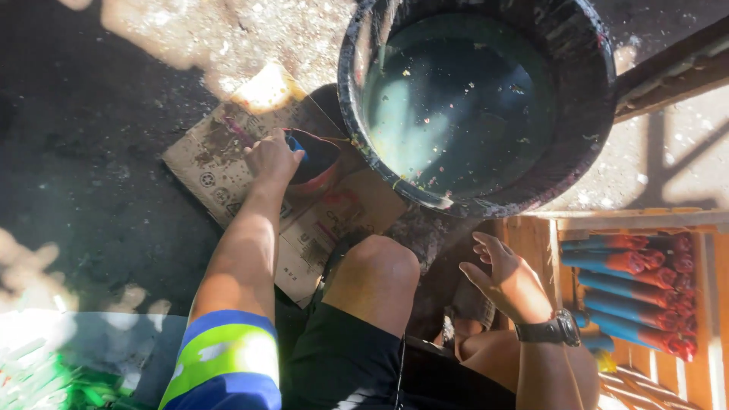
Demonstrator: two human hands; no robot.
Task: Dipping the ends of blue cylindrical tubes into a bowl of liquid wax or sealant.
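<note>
We note the left hand (272,157) reaching out over a small red bowl (315,168) of dark liquid, fingers closed in a pinch on a blue-tipped piece (295,142) held at the bowl's near-left rim; what the piece is we cannot tell. The bowl sits on a flattened sheet of cardboard (228,163), stained, which appears to serve as a guard for the dark ground under it.

Just right of the bowl and touching the cardboard stands a large black tub (477,106) holding dark water with flecks on its surface.

The right hand (505,277) hangs empty near the right knee, fingers loosely spread and curled, a dark wristwatch (550,331) on the wrist. At the near right, a wooden crate (710,319) holds blue-and-red tubes (630,292) lying side by side.
</note>
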